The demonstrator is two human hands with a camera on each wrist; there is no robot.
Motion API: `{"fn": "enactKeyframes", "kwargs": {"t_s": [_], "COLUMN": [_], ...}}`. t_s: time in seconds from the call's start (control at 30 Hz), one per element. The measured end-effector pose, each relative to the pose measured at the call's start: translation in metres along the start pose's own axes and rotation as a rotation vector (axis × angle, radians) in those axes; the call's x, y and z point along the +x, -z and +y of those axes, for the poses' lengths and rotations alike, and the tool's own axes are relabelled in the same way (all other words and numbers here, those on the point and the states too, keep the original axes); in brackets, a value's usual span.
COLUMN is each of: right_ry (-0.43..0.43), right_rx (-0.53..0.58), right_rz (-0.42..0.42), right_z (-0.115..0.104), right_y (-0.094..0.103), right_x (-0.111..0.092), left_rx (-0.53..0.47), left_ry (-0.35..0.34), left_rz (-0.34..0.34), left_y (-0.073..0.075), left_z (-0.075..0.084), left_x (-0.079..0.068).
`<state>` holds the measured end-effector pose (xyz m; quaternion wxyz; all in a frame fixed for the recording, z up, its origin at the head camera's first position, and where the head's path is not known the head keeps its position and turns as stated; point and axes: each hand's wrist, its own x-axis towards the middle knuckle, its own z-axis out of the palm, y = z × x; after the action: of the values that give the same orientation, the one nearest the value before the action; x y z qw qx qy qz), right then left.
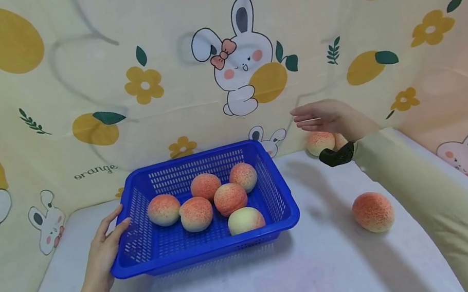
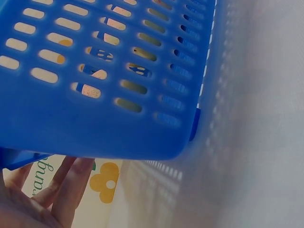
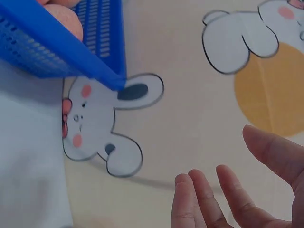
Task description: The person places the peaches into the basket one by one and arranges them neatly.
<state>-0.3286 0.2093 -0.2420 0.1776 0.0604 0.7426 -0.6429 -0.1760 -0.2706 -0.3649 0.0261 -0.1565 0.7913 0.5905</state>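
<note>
A blue plastic basket (image 1: 160, 262) with slotted walls holds several peaches (image 1: 196, 214), most reddish, one pale. My left hand (image 1: 103, 247) grips its left rim; in the left wrist view the fingers (image 2: 71, 185) show beside the rim, partly hidden by it. The basket looks raised and tilted, with a shadow beneath its front edge. To the right, my right hand (image 1: 327, 116) hovers in the air with fingers extended and nothing in it. In the right wrist view, its thumb and fingers (image 3: 204, 199) are spread apart, away from the basket's corner.
Below the right hand, peaches (image 1: 320, 143) sit at the table's back right, partly hidden by the wrist. Another peach (image 1: 373, 212) lies on the white table (image 1: 330, 264) near the right sleeve. A printed cloth (image 1: 171, 0) hangs behind and along the sides.
</note>
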Motion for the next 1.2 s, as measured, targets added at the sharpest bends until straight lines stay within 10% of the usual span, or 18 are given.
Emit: {"fn": "enactKeyframes", "kwargs": {"t_s": [0.8,1.2], "right_ry": [0.095,0.166], "right_rx": [-0.216,-0.329], "right_rz": [0.069,0.348], "right_z": [0.025,0.056], "right_y": [0.059,0.071], "right_x": [-0.005,0.012], "left_rx": [-0.043,-0.034], "left_ry": [0.009,0.009], "left_rz": [-0.001,0.006], "left_y": [0.0,0.0], "left_z": [0.001,0.001], "left_x": [0.0,-0.001]}}
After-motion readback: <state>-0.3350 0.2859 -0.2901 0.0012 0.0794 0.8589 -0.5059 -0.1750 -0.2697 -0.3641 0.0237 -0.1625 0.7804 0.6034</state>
